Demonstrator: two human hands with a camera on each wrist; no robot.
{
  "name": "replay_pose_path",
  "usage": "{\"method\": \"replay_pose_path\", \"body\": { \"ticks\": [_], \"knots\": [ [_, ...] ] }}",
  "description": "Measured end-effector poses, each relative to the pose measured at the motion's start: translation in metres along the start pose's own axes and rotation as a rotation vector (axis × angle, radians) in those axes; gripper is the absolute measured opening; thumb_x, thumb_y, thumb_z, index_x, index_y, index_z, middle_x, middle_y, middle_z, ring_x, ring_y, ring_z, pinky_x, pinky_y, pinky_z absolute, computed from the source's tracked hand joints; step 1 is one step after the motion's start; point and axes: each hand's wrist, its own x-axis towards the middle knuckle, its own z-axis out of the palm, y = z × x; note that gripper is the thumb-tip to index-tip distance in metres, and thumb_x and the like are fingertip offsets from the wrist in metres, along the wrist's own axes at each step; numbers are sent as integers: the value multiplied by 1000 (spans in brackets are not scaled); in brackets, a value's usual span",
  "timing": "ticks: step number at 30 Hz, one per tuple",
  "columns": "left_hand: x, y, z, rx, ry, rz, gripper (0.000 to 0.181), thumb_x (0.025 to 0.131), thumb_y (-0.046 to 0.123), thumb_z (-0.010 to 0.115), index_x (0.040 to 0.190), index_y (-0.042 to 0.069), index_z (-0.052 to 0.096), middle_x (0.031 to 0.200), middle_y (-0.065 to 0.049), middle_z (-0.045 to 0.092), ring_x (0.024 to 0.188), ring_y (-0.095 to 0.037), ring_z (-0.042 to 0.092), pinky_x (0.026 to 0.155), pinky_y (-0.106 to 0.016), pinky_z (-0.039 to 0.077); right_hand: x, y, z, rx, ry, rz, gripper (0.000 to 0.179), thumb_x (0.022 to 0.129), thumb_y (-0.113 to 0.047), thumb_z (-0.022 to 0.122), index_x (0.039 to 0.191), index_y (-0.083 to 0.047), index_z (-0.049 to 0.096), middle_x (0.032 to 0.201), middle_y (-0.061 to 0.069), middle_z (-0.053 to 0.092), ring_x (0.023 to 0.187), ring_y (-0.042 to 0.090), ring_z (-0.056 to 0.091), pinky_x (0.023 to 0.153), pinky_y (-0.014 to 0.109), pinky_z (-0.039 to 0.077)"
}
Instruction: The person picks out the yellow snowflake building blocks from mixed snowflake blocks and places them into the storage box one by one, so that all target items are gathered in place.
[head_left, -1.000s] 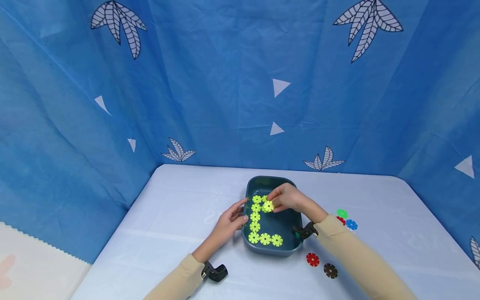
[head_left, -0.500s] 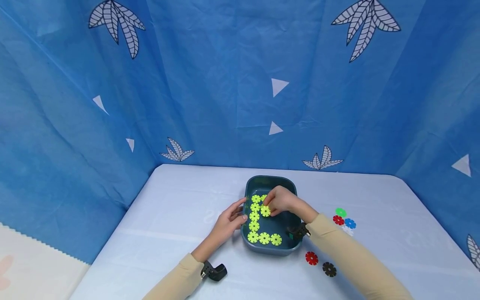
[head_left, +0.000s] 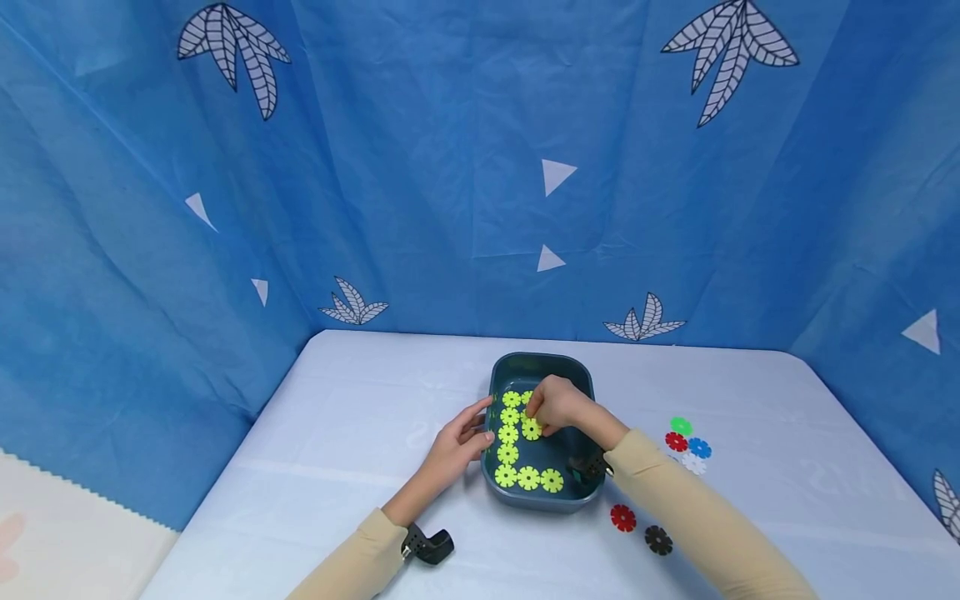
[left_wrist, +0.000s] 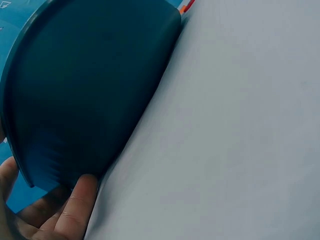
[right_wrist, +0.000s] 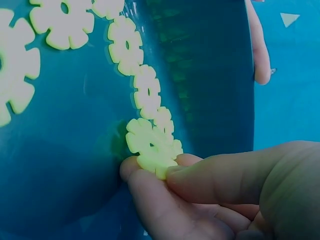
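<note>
In the head view my right hand (head_left: 558, 404) is inside a dark blue plastic bin (head_left: 538, 502). Its thumb and fingertips pinch the edge of a yellow-green snowflake disc (right_wrist: 150, 145), a notched toy piece with a centre hole. Similar yellow-green discs form a column (head_left: 507, 434) along the bin's left side and a row (head_left: 528, 477) near its front; my right hand partly hides those at the back. Against the bin's left wall rests my left hand (head_left: 459, 437), fingers extended. The left wrist view shows fingertips touching the outside of that wall.
Right of the bin lie a green disc (head_left: 681, 427), a red disc (head_left: 676, 442), a blue disc (head_left: 700, 447) and white discs (head_left: 693, 462). Nearer the front are another red disc (head_left: 623, 517) and a dark brown disc (head_left: 658, 540). A blue curtain (head_left: 472, 167) hangs behind the white table (head_left: 390, 392).
My right hand has lowered the pinched disc inside the bin and shifted it slightly toward the front, beside the left column. The left hand has stayed at the bin's wall.
</note>
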Motion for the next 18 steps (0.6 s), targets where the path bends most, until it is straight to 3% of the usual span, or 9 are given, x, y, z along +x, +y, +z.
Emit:
{"method": "replay_pose_path", "body": {
  "ticks": [18],
  "knots": [
    [0,0,-1,-8,-4,1,59,101,18,61,157,19,41,151,-26,50,133,-42,57,90,-37,63,-3,-3,0,-26,-10,-6,18,86,6,72,100,-3,79,97,10,75,65,16,69,64,30,64]
  ]
}}
